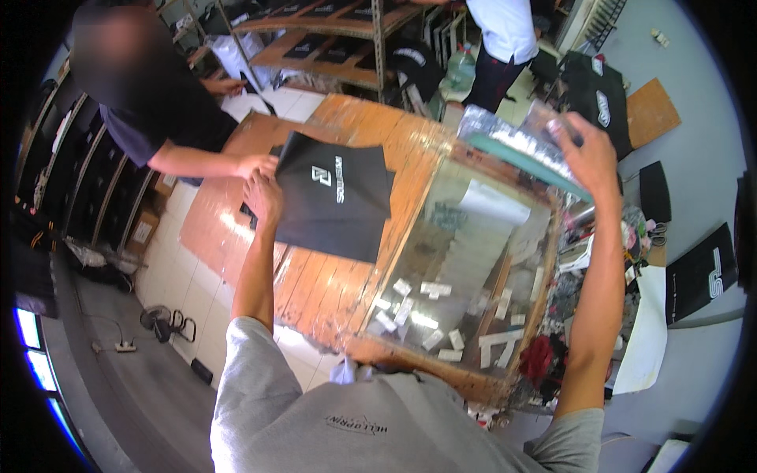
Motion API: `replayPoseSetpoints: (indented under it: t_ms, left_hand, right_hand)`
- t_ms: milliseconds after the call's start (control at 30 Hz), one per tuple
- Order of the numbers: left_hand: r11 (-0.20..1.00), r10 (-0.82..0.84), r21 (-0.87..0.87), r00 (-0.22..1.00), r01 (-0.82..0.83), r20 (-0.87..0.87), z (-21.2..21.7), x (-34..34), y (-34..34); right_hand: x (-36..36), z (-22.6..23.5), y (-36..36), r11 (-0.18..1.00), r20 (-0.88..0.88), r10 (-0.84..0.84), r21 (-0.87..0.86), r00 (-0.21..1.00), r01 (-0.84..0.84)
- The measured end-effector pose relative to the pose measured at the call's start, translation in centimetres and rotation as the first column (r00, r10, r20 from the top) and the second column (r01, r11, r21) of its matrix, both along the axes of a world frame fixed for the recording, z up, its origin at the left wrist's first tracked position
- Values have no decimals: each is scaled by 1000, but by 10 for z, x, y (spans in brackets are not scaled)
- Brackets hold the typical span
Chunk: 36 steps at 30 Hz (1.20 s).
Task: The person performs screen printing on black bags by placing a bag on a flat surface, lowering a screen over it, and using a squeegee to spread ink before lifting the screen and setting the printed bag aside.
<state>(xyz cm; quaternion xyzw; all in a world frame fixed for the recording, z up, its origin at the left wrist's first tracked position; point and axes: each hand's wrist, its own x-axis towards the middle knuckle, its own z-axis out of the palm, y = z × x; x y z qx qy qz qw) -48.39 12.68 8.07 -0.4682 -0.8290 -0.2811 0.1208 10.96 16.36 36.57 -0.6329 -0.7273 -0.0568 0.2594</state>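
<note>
Several loose-looking white pieces (435,290) sit on the glass panel (418,264) nearest me; a sleeve dragged across could scatter them, if they aren't stuck down. Close by on the right, a red bundle (536,355) and other clutter crowd the table's (319,293) edge, right under my right forearm, ready to snag an elbow.

Farther out, left of the glass, lie the black printed sheets (315,217), layers fanned unevenly. My left hand (263,197) is at their left edge, fingers bent; I can't tell whether they're pinching. A co-worker's hand (255,167) is right up against it, so if we pull differently, the stack could skew or crease.

Over on the right, my right hand (585,154) is clamped on a silver-taped frame (516,142), blurred, its teal strip facing me. A weak grip could let it drop onto the glass.

Beyond, the co-worker (185,118) blocks the far-left side; past the table, a loaded shelf (311,51), a clear bottle (461,69) and a white-shirted person (505,31) narrow the way through.
</note>
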Motion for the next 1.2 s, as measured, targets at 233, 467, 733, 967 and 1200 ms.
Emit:
replayPoseSetpoints:
  t_ms: [233,467,733,967,1200]
  left_hand:
    - [859,-440,-217,886,463,150,-66,152,-120]
    - [756,-619,-156,772,635,144,-87,275,-193]
    - [846,-500,63,747,530,438,-46,277,-136]
    - [640,-635,-320,715,699,292,-52,326,-126]
    - [486,-832,-360,547,797,88,-85,420,-96]
  right_hand:
    - [-2,4,-2,996,-19,-19,-85,1000,17]
    - [-1,-1,-2,996,-20,-15,-92,1000,13]
    - [2,-6,-2,997,45,-23,-73,999,26]
    - [-4,2,-8,999,19,30,-22,999,-30]
    - [3,8,-1,994,-24,92,-56,995,-93]
